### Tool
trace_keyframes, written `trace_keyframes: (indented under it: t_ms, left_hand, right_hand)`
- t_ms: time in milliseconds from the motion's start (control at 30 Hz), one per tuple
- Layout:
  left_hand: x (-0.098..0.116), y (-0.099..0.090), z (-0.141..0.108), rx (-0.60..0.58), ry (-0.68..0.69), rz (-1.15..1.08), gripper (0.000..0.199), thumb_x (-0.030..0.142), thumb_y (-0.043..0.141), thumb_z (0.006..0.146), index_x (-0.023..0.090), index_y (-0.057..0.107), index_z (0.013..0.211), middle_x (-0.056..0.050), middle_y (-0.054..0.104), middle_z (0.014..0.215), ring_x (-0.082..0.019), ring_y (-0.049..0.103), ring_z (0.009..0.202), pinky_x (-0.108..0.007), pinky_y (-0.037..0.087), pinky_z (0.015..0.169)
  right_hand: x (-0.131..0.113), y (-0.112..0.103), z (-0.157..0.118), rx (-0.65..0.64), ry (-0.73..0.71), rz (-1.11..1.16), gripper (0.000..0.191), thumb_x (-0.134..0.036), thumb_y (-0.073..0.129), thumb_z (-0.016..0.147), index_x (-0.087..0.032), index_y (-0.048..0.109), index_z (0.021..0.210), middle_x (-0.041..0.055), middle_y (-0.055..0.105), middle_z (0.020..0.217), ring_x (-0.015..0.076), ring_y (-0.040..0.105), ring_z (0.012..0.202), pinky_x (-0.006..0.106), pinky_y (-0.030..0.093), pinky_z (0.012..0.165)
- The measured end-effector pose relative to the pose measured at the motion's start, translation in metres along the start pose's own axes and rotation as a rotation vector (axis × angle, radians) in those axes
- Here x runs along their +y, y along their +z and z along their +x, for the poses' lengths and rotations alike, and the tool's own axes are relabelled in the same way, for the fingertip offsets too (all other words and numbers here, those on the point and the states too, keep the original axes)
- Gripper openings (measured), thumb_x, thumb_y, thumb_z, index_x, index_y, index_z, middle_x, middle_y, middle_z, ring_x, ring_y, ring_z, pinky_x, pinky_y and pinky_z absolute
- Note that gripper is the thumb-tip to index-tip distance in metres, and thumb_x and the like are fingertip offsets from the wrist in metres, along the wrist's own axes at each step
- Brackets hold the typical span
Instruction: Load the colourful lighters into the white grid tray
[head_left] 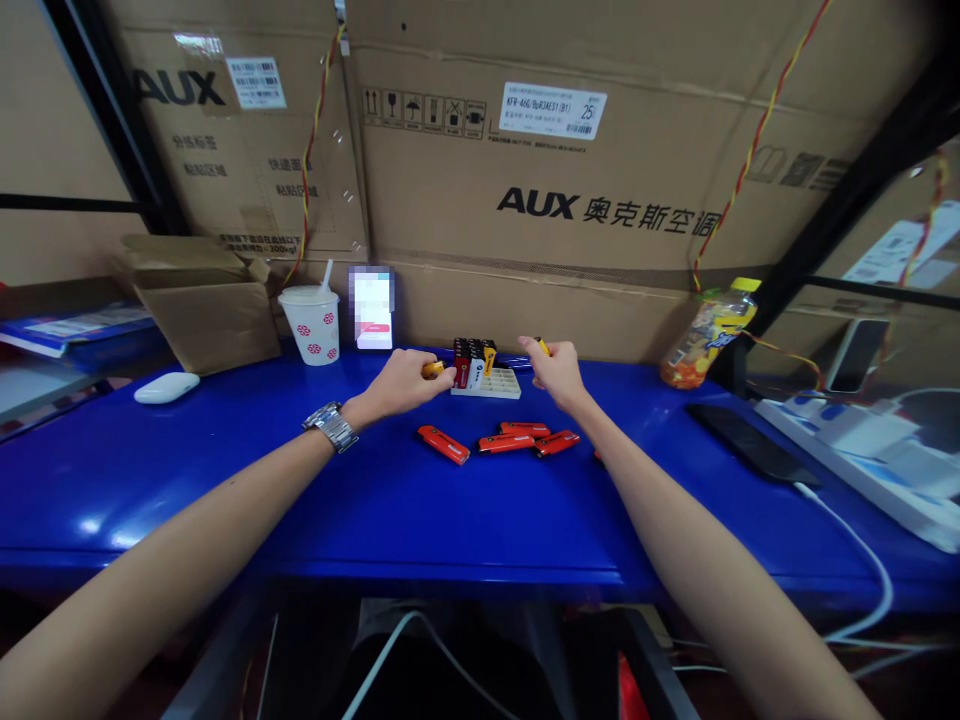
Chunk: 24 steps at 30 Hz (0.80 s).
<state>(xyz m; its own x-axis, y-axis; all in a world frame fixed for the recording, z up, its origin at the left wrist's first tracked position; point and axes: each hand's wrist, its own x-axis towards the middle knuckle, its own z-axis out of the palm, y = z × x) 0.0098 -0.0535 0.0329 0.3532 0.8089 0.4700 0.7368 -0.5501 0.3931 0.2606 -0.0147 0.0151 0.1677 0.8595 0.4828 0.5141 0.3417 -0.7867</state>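
My left hand (409, 380), with a metal watch on its wrist, is closed around a yellow lighter (433, 369) at the left side of a white tray (504, 384). The tray has small compartments; dark, red, white and yellow lighters stand in its back and left part, while cells at its front right are bare. My right hand (556, 372) pinches another yellow lighter (543, 347) just right of the tray. Several red lighters (507, 443) lie on the blue table (450, 520) in front of the tray, one partly hidden by my right forearm.
A paper cup with a straw (311, 325), a lit phone (372, 310) and a white case (166, 388) are at the left. A bottle (705, 340), a black phone (750, 442) and a power strip (870, 460) stand or lie at the right. Cardboard boxes (450, 220) rise behind.
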Motion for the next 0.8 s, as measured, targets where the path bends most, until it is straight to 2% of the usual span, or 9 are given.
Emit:
trace_keyframes:
  t_ms: [200, 500, 600, 700, 800]
  left_hand:
    - [0.002, -0.001, 0.002, 0.013, -0.012, 0.047, 0.032, 0.036, 0.054, 0.075, 0.019, 0.038, 0.052, 0.005, 0.034, 0.049, -0.008, 0.024, 0.05, -0.028, 0.021, 0.048]
    - [0.0, 0.002, 0.003, 0.025, -0.009, 0.08, 0.03, 0.037, 0.054, 0.076, 0.019, 0.043, 0.055, 0.004, 0.04, 0.048, -0.008, 0.027, 0.048, -0.028, 0.022, 0.047]
    - [-0.003, 0.003, 0.003, 0.038, -0.016, 0.062, 0.032, 0.039, 0.055, 0.077, 0.018, 0.045, 0.055, 0.003, 0.042, 0.048, -0.008, 0.028, 0.048, -0.028, 0.021, 0.047]
    - [-0.004, 0.003, 0.003, 0.095, -0.041, 0.053, 0.031, 0.038, 0.057, 0.077, 0.018, 0.047, 0.056, 0.002, 0.046, 0.05, -0.008, 0.031, 0.049, -0.028, 0.022, 0.047]
    - [-0.003, 0.001, 0.003, 0.133, -0.063, 0.072, 0.026, 0.035, 0.059, 0.076, 0.018, 0.048, 0.06, 0.001, 0.049, 0.054, -0.009, 0.036, 0.051, -0.027, 0.025, 0.049]
  right_hand:
    - [-0.013, 0.0, -0.004, 0.084, -0.032, -0.144, 0.037, -0.036, 0.057, 0.071, -0.022, 0.033, 0.046, -0.0028, 0.031, 0.043, 0.0089, 0.033, 0.044, 0.025, 0.023, 0.04]
    - [-0.015, 0.0, -0.006, 0.087, -0.046, -0.188, 0.039, -0.037, 0.057, 0.071, -0.022, 0.034, 0.045, -0.0025, 0.031, 0.044, 0.0089, 0.031, 0.046, 0.026, 0.023, 0.041]
    - [-0.012, -0.001, -0.005, 0.049, -0.048, -0.173, 0.042, -0.041, 0.058, 0.073, -0.022, 0.033, 0.046, -0.0033, 0.03, 0.044, 0.0086, 0.031, 0.045, 0.026, 0.022, 0.042]
    - [-0.008, -0.001, -0.004, -0.024, -0.093, -0.101, 0.048, -0.054, 0.064, 0.07, -0.021, 0.035, 0.05, -0.0047, 0.031, 0.047, 0.008, 0.03, 0.047, 0.025, 0.022, 0.043]
    - [-0.005, 0.002, -0.002, -0.149, -0.13, 0.045, 0.051, -0.068, 0.056, 0.074, -0.019, 0.048, 0.063, -0.0043, 0.037, 0.052, 0.0091, 0.033, 0.049, 0.024, 0.026, 0.045]
